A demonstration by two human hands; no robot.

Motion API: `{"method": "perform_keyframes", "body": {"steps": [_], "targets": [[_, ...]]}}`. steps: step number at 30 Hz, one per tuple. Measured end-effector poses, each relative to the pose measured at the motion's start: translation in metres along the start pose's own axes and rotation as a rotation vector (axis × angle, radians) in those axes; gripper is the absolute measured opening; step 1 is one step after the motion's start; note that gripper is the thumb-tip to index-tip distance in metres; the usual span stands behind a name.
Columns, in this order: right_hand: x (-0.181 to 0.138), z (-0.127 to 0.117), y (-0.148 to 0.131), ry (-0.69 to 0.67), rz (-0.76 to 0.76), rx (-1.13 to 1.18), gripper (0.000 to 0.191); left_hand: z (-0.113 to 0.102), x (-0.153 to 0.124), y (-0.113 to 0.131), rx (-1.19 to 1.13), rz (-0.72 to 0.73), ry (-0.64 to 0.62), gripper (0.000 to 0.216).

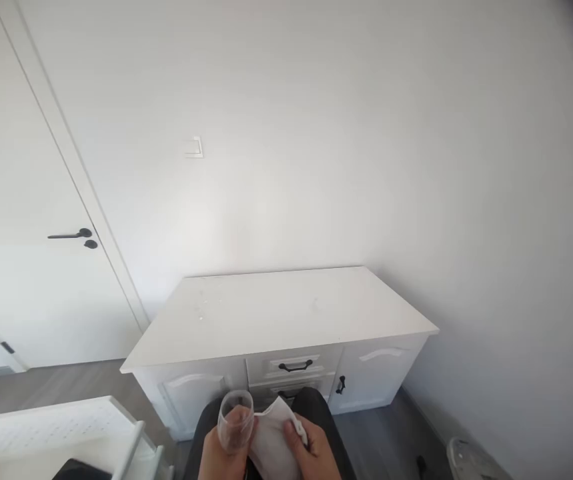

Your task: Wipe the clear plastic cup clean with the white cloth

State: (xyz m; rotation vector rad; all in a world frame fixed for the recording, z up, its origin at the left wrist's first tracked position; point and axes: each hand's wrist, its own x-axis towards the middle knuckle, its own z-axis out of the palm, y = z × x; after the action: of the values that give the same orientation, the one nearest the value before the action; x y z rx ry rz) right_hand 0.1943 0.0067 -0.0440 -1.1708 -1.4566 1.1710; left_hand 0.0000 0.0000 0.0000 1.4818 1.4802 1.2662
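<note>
1. My left hand (223,457) was clenched around a small clear drinking glass (235,417), low in the view and just in front of the white cabinet with black handles (276,320). The grip wrapped the lower part of the glass, and the rim stood free above my fingers.

2. The glass's long axis ran nearly upright, tipped a little, with its open mouth towards the cabinet's drawers.

3. My right hand (313,447) held a white folded cloth (276,433), its fingers closed over the cloth's upper edge. The cloth lay directly to the right of the glass and touched it, so the right hand was the nearer one to the cloth and the left the nearer to the glass.

4. Both hands sat close together over my dark-trousered lap, palms turned inward towards each other, wrists low. I could not tell whether the cloth reached inside the glass.

5. The cabinet's worktop lay beyond the hands, well apart from them. A white perforated tray (61,427) stood to the cabinet's left, and a white door with a black lever (73,235) lay farther left.
</note>
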Motion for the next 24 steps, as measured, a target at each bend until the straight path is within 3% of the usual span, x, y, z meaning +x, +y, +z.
{"method": "perform_keyframes", "body": {"steps": [3, 4, 7, 9, 11, 12, 17, 19, 21, 24], "targets": [[-0.007, -0.005, 0.003, -0.023, -0.198, -0.129, 0.044, -0.002, 0.001, 0.003, 0.007, 0.107, 0.014, 0.039], [-0.01, -0.007, 0.001, -0.029, -0.257, -0.155, 0.041, -0.003, 0.002, 0.006, 0.008, 0.144, -0.016, 0.038], [-0.012, -0.011, -0.01, -0.084, -0.443, -0.246, 0.069, -0.003, 0.002, 0.02, 0.044, 0.196, -0.188, 0.037], [-0.01, -0.009, -0.019, -0.112, -0.524, -0.29, 0.053, -0.003, 0.001, 0.028, 0.097, 0.224, -0.275, 0.039], [-0.008, -0.007, -0.027, -0.109, -0.496, -0.258, 0.022, -0.001, 0.0, 0.032, 0.165, 0.227, -0.289, 0.044], [-0.007, -0.005, -0.029, -0.098, -0.465, -0.238, 0.018, 0.0, -0.001, 0.032, 0.203, 0.205, -0.286, 0.046], [-0.01, -0.009, -0.029, 0.019, -0.515, -0.376, 0.016, 0.0, -0.002, 0.028, 0.329, 0.131, -0.295, 0.049], [-0.011, -0.013, -0.028, 0.005, -0.525, -0.363, 0.016, -0.002, -0.003, 0.025, 0.317, 0.107, -0.32, 0.05], [-0.011, -0.016, -0.027, -0.046, -0.434, -0.247, 0.02, -0.004, -0.005, 0.023, 0.289, 0.049, -0.362, 0.05], [-0.009, -0.017, -0.024, -0.018, -0.202, -0.006, 0.031, -0.007, -0.009, 0.027, 0.168, -0.034, -0.504, 0.043]]}}
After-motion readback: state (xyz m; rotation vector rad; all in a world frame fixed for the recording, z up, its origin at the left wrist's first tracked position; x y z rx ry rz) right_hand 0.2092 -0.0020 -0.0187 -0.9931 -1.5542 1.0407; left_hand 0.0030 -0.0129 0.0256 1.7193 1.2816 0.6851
